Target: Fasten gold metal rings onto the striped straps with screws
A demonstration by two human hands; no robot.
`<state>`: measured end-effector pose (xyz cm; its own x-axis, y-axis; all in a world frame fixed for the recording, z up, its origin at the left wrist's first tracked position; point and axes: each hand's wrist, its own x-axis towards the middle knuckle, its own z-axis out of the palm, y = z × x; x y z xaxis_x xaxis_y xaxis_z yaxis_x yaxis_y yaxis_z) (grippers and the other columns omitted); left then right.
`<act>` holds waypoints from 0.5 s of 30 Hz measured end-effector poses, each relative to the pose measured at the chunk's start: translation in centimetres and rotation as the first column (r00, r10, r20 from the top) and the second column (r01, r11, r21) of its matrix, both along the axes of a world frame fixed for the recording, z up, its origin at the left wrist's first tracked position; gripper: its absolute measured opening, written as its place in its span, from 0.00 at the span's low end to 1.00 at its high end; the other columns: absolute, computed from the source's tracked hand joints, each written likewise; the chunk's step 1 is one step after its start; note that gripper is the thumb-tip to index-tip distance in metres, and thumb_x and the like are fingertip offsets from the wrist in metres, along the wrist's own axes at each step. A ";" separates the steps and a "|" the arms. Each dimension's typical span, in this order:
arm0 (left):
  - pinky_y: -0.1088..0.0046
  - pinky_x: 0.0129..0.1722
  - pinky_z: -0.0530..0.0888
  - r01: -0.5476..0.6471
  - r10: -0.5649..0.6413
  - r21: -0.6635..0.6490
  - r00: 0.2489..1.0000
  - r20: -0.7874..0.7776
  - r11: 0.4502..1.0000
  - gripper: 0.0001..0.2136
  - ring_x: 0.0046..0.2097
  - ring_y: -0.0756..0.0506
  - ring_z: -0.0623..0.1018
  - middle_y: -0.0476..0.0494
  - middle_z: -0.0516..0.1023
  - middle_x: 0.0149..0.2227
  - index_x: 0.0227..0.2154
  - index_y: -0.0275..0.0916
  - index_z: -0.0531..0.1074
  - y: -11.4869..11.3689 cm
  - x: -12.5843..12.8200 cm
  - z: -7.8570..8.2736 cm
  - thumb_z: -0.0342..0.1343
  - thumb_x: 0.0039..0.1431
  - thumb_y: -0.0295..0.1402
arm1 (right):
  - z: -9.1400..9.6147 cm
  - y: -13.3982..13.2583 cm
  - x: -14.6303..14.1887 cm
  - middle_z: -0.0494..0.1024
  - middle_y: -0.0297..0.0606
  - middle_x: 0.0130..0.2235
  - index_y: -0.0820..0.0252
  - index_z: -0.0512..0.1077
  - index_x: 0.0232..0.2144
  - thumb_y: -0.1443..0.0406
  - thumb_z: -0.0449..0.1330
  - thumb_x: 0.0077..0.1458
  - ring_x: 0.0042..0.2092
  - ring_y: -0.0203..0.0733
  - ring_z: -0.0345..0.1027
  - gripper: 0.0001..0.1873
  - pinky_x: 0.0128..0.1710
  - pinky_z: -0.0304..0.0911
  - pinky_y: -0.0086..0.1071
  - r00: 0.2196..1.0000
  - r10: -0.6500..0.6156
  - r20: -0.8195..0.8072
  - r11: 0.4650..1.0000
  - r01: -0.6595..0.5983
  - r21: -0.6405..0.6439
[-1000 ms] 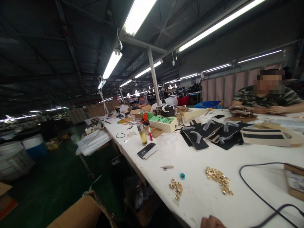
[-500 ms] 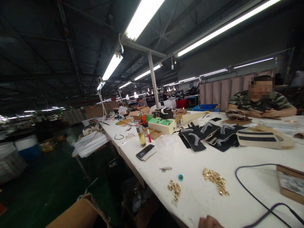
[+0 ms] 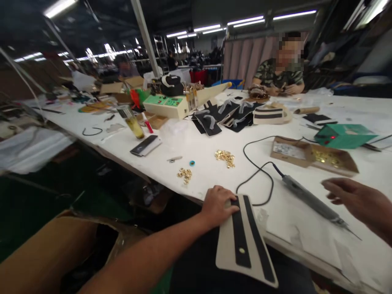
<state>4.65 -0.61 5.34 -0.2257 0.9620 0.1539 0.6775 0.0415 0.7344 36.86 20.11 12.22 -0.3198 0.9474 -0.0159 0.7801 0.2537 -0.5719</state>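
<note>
My left hand (image 3: 219, 206) grips the far end of a beige panel (image 3: 225, 241) with two black strips, thumb on top. The panel slopes over the table's near edge toward my lap, and a small gold-coloured round piece sits on one strip. My right hand (image 3: 349, 194) hovers above the table at the right, fingers curved and apart, holding nothing. Just left of it lies a grey electric screwdriver (image 3: 312, 200) with a thin bit and a dark cord. Two small piles of gold metal fittings, one nearer (image 3: 184, 175) and one farther (image 3: 225, 158), lie beyond my left hand.
Open cardboard boxes (image 3: 335, 157) of small parts and a green box (image 3: 346, 136) with a red light stand at the right. Black panels (image 3: 208, 122), a bottle (image 3: 134, 127) and a cream machine (image 3: 167, 107) are farther back. A co-worker (image 3: 280, 73) sits across the table (image 3: 199, 147).
The view has swung right and down. The beige panel in my left hand, my right hand and the electric screwdriver have come into sight; earlier only part of one hand showed at the bottom edge.
</note>
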 end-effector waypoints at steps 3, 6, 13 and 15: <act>0.55 0.62 0.64 0.034 -0.034 -0.011 0.999 0.006 0.999 0.12 0.57 0.39 0.73 0.51 0.84 0.51 0.42 0.48 0.81 0.5 -0.3 -0.6 0.72 0.55 0.36 | -0.6 -2.7 -3.5 0.79 0.44 0.32 0.58 0.77 0.40 0.46 0.58 0.66 0.32 0.42 0.73 0.22 0.36 0.67 0.40 0.980 0.130 -0.149 0.973 -0.154 -0.169; 0.56 0.57 0.66 0.039 -0.038 0.007 0.995 -0.092 0.999 0.13 0.55 0.39 0.74 0.51 0.84 0.50 0.42 0.47 0.80 0.6 -0.3 -0.7 0.73 0.55 0.37 | -1.9 -6.9 -9.1 0.76 0.36 0.31 0.55 0.75 0.36 0.46 0.59 0.63 0.32 0.42 0.69 0.19 0.35 0.65 0.38 0.893 0.313 -0.324 0.874 -0.404 -0.271; 0.56 0.56 0.67 0.059 -0.054 0.030 0.989 -0.140 0.998 0.14 0.56 0.40 0.74 0.52 0.84 0.50 0.45 0.46 0.79 0.5 -0.4 -0.7 0.72 0.57 0.37 | -4.8 -9.1 -14.6 0.76 0.33 0.35 0.54 0.74 0.33 0.54 0.58 0.65 0.39 0.43 0.70 0.13 0.42 0.62 0.38 0.837 0.437 -0.329 0.804 -0.528 -0.273; 0.56 0.56 0.67 0.063 -0.057 0.036 0.988 -0.142 0.997 0.14 0.56 0.40 0.74 0.51 0.84 0.51 0.45 0.46 0.79 0.5 -0.5 -0.8 0.71 0.58 0.38 | -5.1 -8.9 -14.8 0.76 0.33 0.36 0.54 0.73 0.33 0.55 0.57 0.65 0.40 0.43 0.70 0.12 0.43 0.62 0.38 0.833 0.467 -0.296 0.799 -0.541 -0.264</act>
<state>4.12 -0.06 4.55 -0.1409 0.9655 0.2191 0.7748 -0.0302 0.6314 22.04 11.22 7.10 -0.7809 0.6011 -0.1699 0.4482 0.3497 -0.8227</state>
